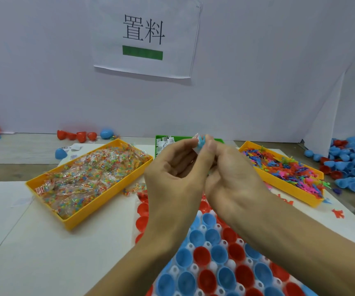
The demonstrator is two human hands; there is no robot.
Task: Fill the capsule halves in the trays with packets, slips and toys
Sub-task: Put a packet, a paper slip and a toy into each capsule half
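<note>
- Your left hand (172, 165) and right hand (230, 167) meet above the capsule tray, fingertips pinching a small light-blue toy (200, 142) between them; blur hides which fingers grip it.
- Below your wrists, the white tray (193, 268) holds red and blue capsule halves (202, 255), open side up.
- Left sits a yellow bin of packets (87, 180); right, a yellow bin of toys (283, 167); behind your hands, a green bin of slips (163, 143).

Two yellow bins (74, 218), one green bin (157, 146), two hands (202, 169).
</note>
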